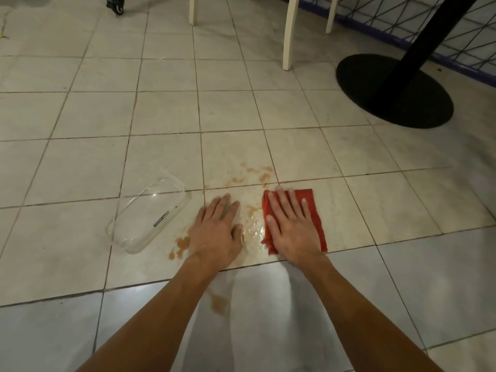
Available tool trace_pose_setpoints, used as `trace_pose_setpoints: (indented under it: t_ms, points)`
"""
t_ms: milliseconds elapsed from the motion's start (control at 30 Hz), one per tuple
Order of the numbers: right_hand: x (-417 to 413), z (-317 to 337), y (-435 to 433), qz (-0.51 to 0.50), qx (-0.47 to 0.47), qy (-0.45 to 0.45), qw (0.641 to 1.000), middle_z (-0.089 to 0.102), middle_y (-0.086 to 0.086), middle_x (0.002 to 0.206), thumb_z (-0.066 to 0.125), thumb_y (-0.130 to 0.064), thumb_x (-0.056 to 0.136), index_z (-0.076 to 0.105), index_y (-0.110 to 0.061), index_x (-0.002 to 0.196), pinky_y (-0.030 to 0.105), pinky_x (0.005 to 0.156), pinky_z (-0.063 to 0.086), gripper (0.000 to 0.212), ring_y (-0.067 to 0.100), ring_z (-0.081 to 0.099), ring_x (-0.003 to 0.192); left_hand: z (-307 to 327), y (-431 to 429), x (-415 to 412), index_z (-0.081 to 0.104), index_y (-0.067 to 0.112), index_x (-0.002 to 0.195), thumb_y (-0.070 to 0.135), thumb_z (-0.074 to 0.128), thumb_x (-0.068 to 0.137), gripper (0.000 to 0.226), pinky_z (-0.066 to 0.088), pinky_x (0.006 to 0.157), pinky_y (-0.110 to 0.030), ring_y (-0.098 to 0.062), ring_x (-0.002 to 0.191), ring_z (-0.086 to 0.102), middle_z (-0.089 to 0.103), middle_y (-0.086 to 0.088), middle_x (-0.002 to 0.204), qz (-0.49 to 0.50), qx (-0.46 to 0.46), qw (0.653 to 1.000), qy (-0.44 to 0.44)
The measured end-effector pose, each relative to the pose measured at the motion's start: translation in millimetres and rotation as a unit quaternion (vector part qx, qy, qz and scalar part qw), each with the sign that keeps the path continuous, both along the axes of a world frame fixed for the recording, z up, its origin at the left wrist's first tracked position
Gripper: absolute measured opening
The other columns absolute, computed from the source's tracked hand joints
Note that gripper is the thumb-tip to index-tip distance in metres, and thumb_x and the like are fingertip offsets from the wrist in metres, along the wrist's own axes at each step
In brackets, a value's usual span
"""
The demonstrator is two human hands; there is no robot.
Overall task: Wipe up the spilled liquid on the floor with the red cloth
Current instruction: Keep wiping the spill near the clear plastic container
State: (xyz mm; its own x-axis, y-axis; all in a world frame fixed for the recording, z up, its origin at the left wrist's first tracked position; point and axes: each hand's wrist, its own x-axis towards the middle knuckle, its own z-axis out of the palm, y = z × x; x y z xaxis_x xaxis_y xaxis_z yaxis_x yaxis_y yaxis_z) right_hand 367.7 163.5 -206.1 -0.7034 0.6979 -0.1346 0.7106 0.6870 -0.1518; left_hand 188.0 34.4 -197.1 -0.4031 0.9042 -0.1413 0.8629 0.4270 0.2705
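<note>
Looking down on a pale tiled floor (80, 170). Seeing a round black table foot (394, 92) far off on the right, near 3 white chair legs (289, 36). Finding a clear plastic box (150, 216) tipped on its side, just left of the hands. Pressing the right hand (290, 224) flat on the red cloth (314, 208), fingers straight and spread, at the wet patch's right edge. Resting the left hand (214, 229) flat on the tile, fingers straight, holding nothing. Spotting brown spilled liquid (253, 232) between and around both hands.
</note>
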Motion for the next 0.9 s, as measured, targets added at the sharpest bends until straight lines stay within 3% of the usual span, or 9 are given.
trace_pose_setpoints:
  t_ms: [67, 133, 300, 367, 533, 633, 767, 900]
  points:
    - [19.4, 1.2, -7.1, 0.07, 0.004, 0.001, 0.998, -0.02, -0.009, 0.182, 0.004, -0.056, 0.114, -0.012, -0.032, 0.174, 0.048, 0.138, -0.008, 0.066, 0.015, -0.024, 0.167, -6.9, -2.1, -1.9, 0.014, 0.032, 0.169, 0.054, 0.019, 0.106, 0.067, 0.005, 0.133, -0.044, -0.017, 0.164, 0.0, 0.003, 0.005, 0.178, -0.001, 0.017, 1.0, 0.0]
    - [36.9, 1.6, -4.6, 0.072, 0.004, -0.015, 0.997, -0.022, -0.011, 0.181, 0.005, -0.058, 0.115, -0.013, -0.034, 0.173, 0.046, 0.137, -0.009, 0.066, 0.012, -0.025, 0.166, -9.9, -5.9, -0.7, 0.02, 0.032, 0.168, 0.056, 0.016, 0.102, 0.071, 0.006, 0.134, -0.045, -0.017, 0.164, 0.005, 0.008, 0.005, 0.178, -0.003, 0.039, 0.999, -0.003]
    - [-1.5, -2.8, 20.5, -0.083, 0.005, -0.006, 0.997, -0.026, -0.003, 0.18, -0.002, -0.056, 0.109, -0.019, -0.029, 0.172, 0.05, 0.137, -0.011, 0.07, 0.022, -0.025, 0.167, -13.3, -6.0, 1.9, 0.03, 0.031, 0.166, 0.055, 0.019, 0.101, 0.071, 0.011, 0.133, -0.047, -0.018, 0.163, 0.013, 0.017, 0.004, 0.177, 0.009, 0.058, 0.998, 0.005]
    - [-23.0, -2.7, 21.4, -0.09, 0.001, -0.002, 0.996, -0.025, -0.002, 0.18, -0.001, -0.055, 0.11, -0.018, -0.029, 0.172, 0.051, 0.137, -0.01, 0.07, 0.024, -0.024, 0.167, -14.1, -6.0, 1.6, 0.035, 0.03, 0.165, 0.054, 0.023, 0.101, 0.069, 0.016, 0.132, -0.048, -0.019, 0.162, 0.018, 0.022, 0.002, 0.175, 0.01, 0.065, 0.998, 0.004]
    - [11.7, 1.7, 1.4, 0.074, -0.002, 0.012, 0.997, -0.018, -0.009, 0.182, 0.006, -0.055, 0.115, -0.009, -0.032, 0.174, 0.047, 0.138, -0.007, 0.066, 0.014, -0.022, 0.168, -11.7, -6.7, -1.3, 0.034, 0.031, 0.165, 0.056, 0.022, 0.102, 0.069, 0.018, 0.131, -0.047, -0.018, 0.162, 0.02, 0.023, 0.004, 0.175, 0.003, 0.062, 0.998, 0.015]
    - [25.9, -0.2, 14.1, -0.006, 0.001, 0.009, 1.0, -0.018, -0.009, 0.182, 0.004, -0.058, 0.113, -0.011, -0.032, 0.174, 0.048, 0.138, -0.006, 0.068, 0.013, -0.023, 0.167, -12.7, -6.0, -1.3, 0.034, 0.032, 0.165, 0.056, 0.024, 0.102, 0.068, 0.018, 0.131, -0.046, -0.017, 0.162, 0.02, 0.022, 0.005, 0.175, 0.005, 0.062, 0.998, 0.021]
    - [-20.5, -0.4, 31.0, -0.099, -0.005, 0.012, 0.995, -0.023, -0.002, 0.181, -0.001, -0.055, 0.109, -0.016, -0.029, 0.173, 0.052, 0.137, -0.009, 0.07, 0.023, -0.024, 0.167, -14.3, -6.6, 1.0, 0.037, 0.03, 0.164, 0.054, 0.028, 0.102, 0.067, 0.022, 0.13, -0.048, -0.018, 0.161, 0.023, 0.026, 0.003, 0.174, 0.013, 0.068, 0.997, 0.021]
    - [-25.2, 5.0, 22.8, 0.013, -0.01, 0.011, 1.0, -0.019, -0.006, 0.182, 0.001, -0.055, 0.111, -0.011, -0.031, 0.174, 0.05, 0.138, -0.007, 0.069, 0.017, -0.024, 0.167, -15.5, -8.3, -1.5, 0.04, 0.029, 0.163, 0.055, 0.029, 0.103, 0.066, 0.024, 0.129, -0.049, -0.02, 0.16, 0.026, 0.029, 0.002, 0.173, 0.004, 0.077, 0.997, 0.02]
